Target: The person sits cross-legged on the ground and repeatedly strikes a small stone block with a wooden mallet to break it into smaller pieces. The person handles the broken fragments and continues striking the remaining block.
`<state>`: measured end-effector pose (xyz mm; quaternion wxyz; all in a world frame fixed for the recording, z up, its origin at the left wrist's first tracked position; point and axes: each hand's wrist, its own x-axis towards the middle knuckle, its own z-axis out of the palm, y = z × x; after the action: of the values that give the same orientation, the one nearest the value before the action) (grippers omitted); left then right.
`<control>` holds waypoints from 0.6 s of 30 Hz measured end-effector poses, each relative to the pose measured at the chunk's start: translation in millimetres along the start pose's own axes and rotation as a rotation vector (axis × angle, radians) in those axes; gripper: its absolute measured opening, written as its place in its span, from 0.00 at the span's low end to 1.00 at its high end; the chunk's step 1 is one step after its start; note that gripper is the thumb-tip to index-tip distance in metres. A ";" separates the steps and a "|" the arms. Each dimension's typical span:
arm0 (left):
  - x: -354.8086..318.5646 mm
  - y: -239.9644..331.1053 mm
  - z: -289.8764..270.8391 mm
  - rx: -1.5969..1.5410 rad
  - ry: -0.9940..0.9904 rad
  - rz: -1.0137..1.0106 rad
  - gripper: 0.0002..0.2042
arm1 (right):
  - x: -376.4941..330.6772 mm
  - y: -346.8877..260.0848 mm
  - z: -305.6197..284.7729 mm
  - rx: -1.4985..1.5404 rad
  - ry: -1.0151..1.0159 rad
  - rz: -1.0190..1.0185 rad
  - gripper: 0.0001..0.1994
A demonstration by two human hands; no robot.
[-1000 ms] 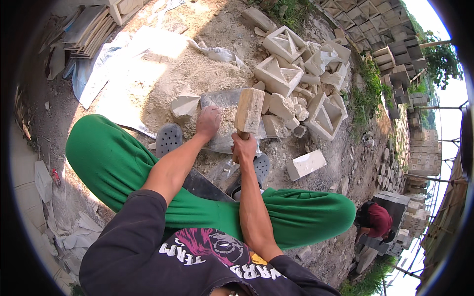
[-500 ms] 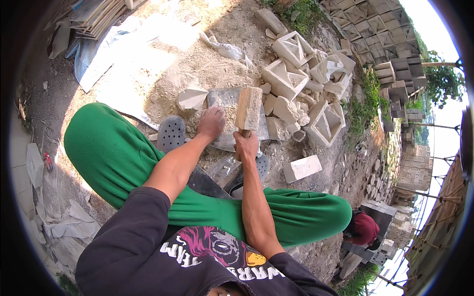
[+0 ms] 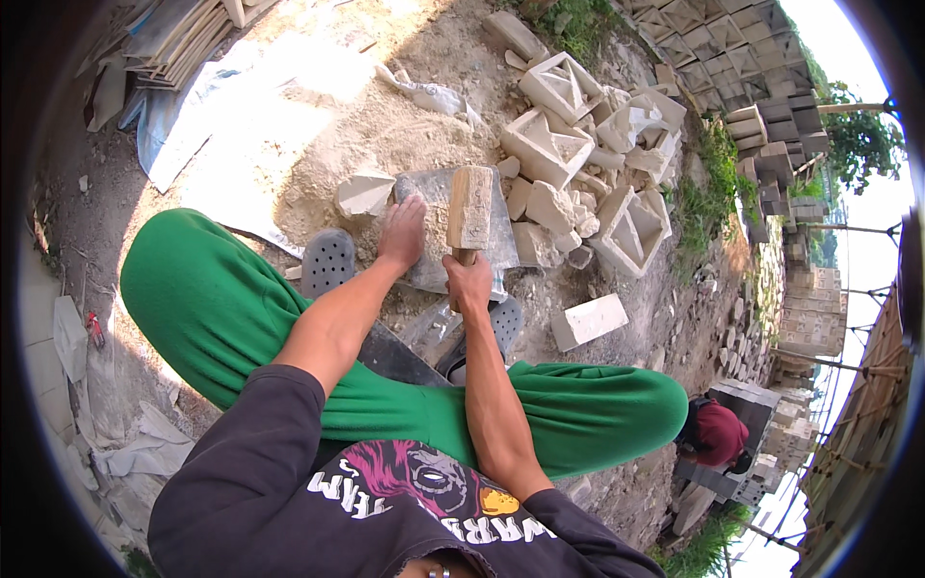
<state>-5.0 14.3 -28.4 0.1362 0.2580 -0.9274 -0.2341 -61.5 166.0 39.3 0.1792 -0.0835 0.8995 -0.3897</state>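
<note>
My right hand [image 3: 469, 281] is wrapped round the short handle of a wooden mallet [image 3: 470, 207]. The mallet's blocky, dust-coated head lies over a grey flat slab [image 3: 502, 231] on the ground between my feet. On the slab's left part rests my left hand [image 3: 403, 233], fingers stretched forward and nothing visibly gripped. Pale crumbled stone [image 3: 436, 214] covers the slab between that hand and the mallet. Just beyond my left hand sits a whitish angular chunk [image 3: 365, 194], apart from the fingers.
Broken pale hollow blocks [image 3: 549, 146] are heaped to the right of the slab. A white rectangular block [image 3: 590, 323] lies nearer me. Grey clogs [image 3: 329, 262] flank the slab. A white sheet [image 3: 231, 125] spreads at far left. Another person in red [image 3: 721, 435] is at far right.
My left hand has gone from curled over the crumbs to stretched out flat, slightly further left. The mallet stays in my right hand; the whole view has shifted a little.
</note>
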 end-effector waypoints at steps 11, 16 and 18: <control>3.5 -6.5 2.9 -0.087 0.033 0.007 0.13 | -1.7 10.0 2.1 -0.154 -0.197 0.129 0.18; 2.0 -3.5 2.1 -0.114 0.006 0.002 0.12 | 0.4 -4.0 -2.7 0.029 0.004 0.050 0.17; 3.3 -2.7 0.0 -0.122 -0.004 -0.007 0.11 | 1.7 -8.7 -3.0 0.035 0.023 0.032 0.17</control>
<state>-6.6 10.4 -29.3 0.1492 0.2519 -0.9109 -0.2909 -64.0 161.6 47.1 0.1767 -0.0615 0.8956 -0.4036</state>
